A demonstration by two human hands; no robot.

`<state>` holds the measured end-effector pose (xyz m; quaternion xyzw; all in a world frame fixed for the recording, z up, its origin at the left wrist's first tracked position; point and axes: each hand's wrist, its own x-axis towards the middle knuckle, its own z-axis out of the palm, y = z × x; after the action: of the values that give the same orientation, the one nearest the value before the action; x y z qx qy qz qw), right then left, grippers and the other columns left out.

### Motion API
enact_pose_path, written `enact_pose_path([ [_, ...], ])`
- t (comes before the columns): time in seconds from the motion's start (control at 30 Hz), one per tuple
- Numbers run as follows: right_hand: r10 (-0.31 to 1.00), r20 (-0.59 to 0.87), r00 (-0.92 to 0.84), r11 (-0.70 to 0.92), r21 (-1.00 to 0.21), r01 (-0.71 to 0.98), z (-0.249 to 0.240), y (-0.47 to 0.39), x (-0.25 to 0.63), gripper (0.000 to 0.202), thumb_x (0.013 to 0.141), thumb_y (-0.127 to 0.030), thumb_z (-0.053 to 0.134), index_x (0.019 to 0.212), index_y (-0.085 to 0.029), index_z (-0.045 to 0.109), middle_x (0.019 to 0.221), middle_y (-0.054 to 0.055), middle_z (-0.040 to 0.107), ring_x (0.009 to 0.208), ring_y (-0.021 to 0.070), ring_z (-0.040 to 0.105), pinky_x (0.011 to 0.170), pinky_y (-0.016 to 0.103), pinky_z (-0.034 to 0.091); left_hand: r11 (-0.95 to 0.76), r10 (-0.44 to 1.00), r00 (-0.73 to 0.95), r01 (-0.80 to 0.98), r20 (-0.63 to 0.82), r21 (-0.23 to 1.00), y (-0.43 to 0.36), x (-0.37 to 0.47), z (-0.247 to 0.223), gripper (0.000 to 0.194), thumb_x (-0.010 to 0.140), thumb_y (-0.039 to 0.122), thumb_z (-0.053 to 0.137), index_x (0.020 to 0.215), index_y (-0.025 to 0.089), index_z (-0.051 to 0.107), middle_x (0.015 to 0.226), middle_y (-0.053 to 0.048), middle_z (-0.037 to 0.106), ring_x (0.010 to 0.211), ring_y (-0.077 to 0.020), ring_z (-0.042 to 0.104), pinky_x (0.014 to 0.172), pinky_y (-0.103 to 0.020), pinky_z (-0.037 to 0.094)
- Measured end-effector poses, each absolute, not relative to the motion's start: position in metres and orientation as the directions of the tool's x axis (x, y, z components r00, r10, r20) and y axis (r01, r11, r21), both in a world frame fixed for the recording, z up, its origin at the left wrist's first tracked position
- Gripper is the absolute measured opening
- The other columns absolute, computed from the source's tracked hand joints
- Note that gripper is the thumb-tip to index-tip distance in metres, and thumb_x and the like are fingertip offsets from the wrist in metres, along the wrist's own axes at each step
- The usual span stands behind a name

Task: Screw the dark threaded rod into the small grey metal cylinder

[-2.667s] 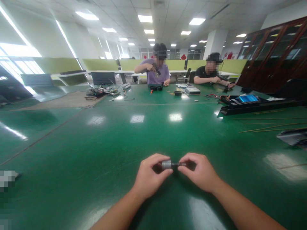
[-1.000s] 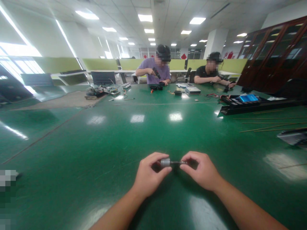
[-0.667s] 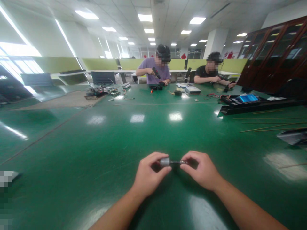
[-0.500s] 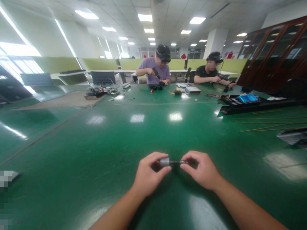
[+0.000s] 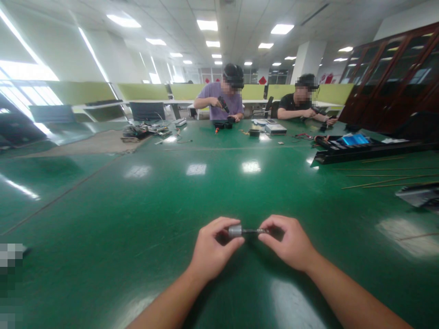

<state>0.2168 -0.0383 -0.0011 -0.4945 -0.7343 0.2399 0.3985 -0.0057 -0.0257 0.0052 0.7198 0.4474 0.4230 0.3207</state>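
The silver cylinder (image 5: pixel 235 230) sits pinched between the thumb and fingertips of my left hand (image 5: pixel 211 250), and from its end a thin dark rod (image 5: pixel 251 231) runs across, roughly level, to my right hand (image 5: pixel 291 243), whose thumb and forefinger grip its far tip. Both my forearms slant inward from the near edge, wrists lower than the knuckles in my view, fingers curled and facing each other over the green tabletop (image 5: pixel 192 196). Well beyond my right hand, on its outer side, lie thin rods (image 5: pixel 391 176) and a long black tray (image 5: pixel 363 156).
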Motion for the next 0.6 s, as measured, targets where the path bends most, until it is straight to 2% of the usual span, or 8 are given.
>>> enact_pose_path([
  [0.6,0.92,0.344,-0.189,0.39,-0.755,0.527,-0.0021,-0.037,0.2178,0.004,0.08,-0.023,0.069,0.079,-0.02,0.071,0.074,0.002,0.07,0.069,0.0182,0.064,0.066,0.028,0.047,-0.368,0.926,0.222,0.34,0.306,0.865,-0.0256,-0.0061,0.004,0.025,0.073,0.023,0.076,0.098,0.019,0.074,0.097,-0.007,0.072,0.084,-0.0207,0.066,0.074,-0.03,0.052],
])
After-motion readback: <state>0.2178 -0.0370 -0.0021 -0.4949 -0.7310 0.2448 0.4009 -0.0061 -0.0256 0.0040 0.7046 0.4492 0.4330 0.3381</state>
